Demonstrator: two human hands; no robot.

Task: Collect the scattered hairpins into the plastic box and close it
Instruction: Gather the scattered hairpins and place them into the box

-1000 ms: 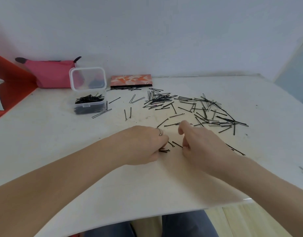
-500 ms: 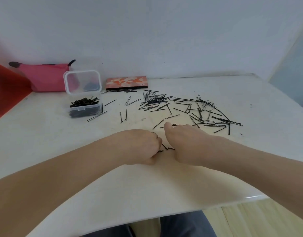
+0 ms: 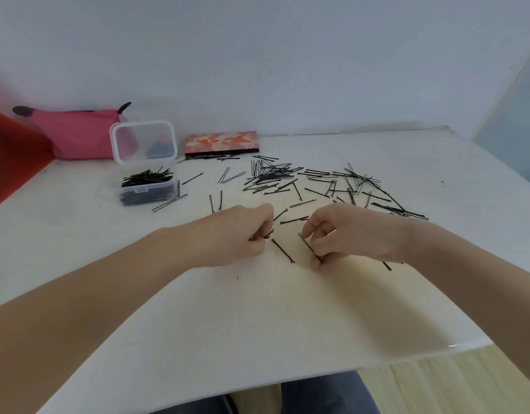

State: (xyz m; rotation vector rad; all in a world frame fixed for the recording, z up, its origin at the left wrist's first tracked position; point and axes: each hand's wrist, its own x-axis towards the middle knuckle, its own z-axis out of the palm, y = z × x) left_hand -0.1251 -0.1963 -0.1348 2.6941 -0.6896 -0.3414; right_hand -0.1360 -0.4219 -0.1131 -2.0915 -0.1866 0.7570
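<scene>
Many black hairpins point(image 3: 326, 186) lie scattered across the white table point(image 3: 198, 324), mostly at its far middle and right. A clear plastic box point(image 3: 148, 191) at the far left holds a heap of hairpins, its hinged lid point(image 3: 143, 141) standing open. My left hand point(image 3: 238, 234) is closed around a small bunch of hairpins, their tips showing at its fingertips. My right hand point(image 3: 347, 234) pinches one hairpin point(image 3: 310, 248) between thumb and fingers, tilted just above the table. A single hairpin point(image 3: 283, 250) lies between my two hands.
A pink pouch point(image 3: 75, 134) and an orange patterned case point(image 3: 221, 142) lie against the back wall behind the box. A red sheet point(image 3: 10, 144) leans at the far left. The table's near edge runs below my forearms, with my lap point(image 3: 317, 395) under it.
My hands, touching half a second ago, have drawn apart. The right hand now lifts a single hairpin, and one pin lies exposed between the hands.
</scene>
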